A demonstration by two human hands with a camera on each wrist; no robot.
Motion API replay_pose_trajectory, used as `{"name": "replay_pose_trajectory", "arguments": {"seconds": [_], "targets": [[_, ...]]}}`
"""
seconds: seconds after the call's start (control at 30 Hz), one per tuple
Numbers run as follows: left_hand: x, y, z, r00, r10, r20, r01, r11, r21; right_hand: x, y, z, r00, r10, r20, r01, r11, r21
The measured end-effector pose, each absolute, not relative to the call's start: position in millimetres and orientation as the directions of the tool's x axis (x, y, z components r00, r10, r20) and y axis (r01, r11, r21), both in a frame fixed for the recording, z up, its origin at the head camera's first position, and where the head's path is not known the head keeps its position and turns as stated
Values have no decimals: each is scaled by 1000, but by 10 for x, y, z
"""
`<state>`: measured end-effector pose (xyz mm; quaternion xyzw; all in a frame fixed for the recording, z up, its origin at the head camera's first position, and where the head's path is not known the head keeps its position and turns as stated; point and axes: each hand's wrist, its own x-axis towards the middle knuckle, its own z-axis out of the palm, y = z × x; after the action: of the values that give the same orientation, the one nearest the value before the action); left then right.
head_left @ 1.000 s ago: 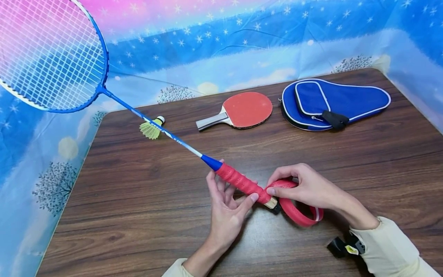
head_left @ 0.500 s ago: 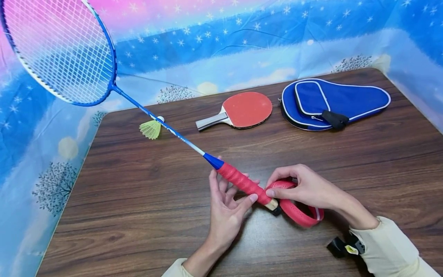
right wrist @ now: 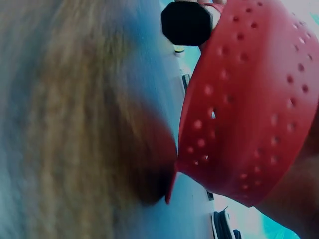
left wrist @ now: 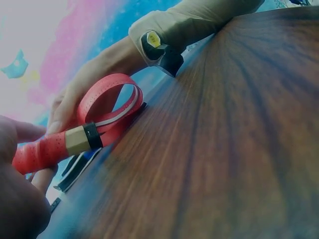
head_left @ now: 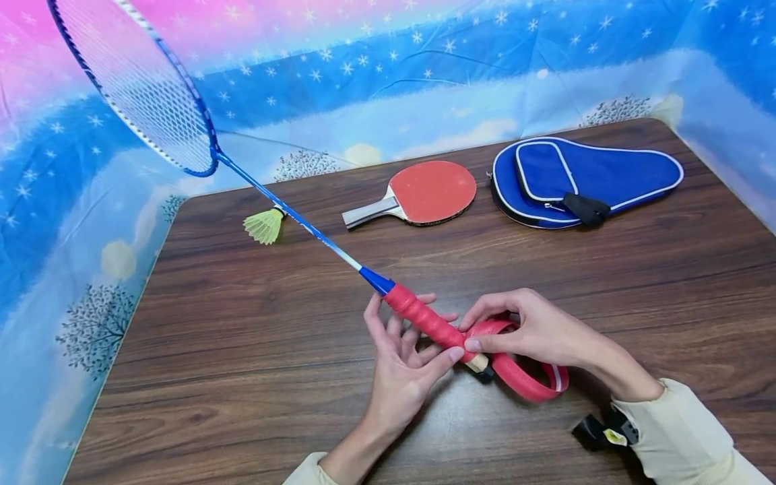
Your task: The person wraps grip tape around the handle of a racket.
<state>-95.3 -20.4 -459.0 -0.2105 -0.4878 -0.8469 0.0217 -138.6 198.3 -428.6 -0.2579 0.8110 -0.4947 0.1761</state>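
A blue and white badminton racket (head_left: 291,215) is held aslant above the table, its strung head at the upper left. My left hand (head_left: 400,377) grips its handle from below, with the thumb near the lower end and the fingers behind. Perforated red grip tape (head_left: 530,387) covers most of the handle. My right hand (head_left: 539,330) pinches this tape where it leaves the handle; the rest hangs in a loop. A short bare wooden band (left wrist: 77,141) and a black butt cap (left wrist: 92,135) show at the handle's end. In the right wrist view the tape (right wrist: 244,109) fills much of the frame.
Behind the hands on the brown wooden table (head_left: 242,377) lie a yellow shuttlecock (head_left: 264,225), a red table tennis bat (head_left: 433,192) and a blue bat case (head_left: 624,172). A patterned cloth (head_left: 388,74) hangs around the table's far and left sides.
The racket has turned about its shaft, so its head looks narrower and has shifted right. My left thumb has slid toward the butt end. My right hand keeps its pinch on the tape, nearly in place.
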Motion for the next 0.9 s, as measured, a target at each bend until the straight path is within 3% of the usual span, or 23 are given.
{"name": "replay_pose_trajectory", "arguments": {"seconds": [0.2, 0.47, 0.9], "targets": [[-937, -208, -4593, -927, 171, 334, 207, -508, 836, -1375, 1951, -4299, -811, -585, -12, -249, 363, -898], [-925, -233, -4579, -923, 158, 350, 260, -414, 872, -1374, 1931, -4298, -821, -570, -23, -246, 390, -887], [-933, -233, -4556, -931, 136, 338, 249, -440, 862, -1399, 1994, -4301, -818, -575, 1, -289, 411, -865]]}}
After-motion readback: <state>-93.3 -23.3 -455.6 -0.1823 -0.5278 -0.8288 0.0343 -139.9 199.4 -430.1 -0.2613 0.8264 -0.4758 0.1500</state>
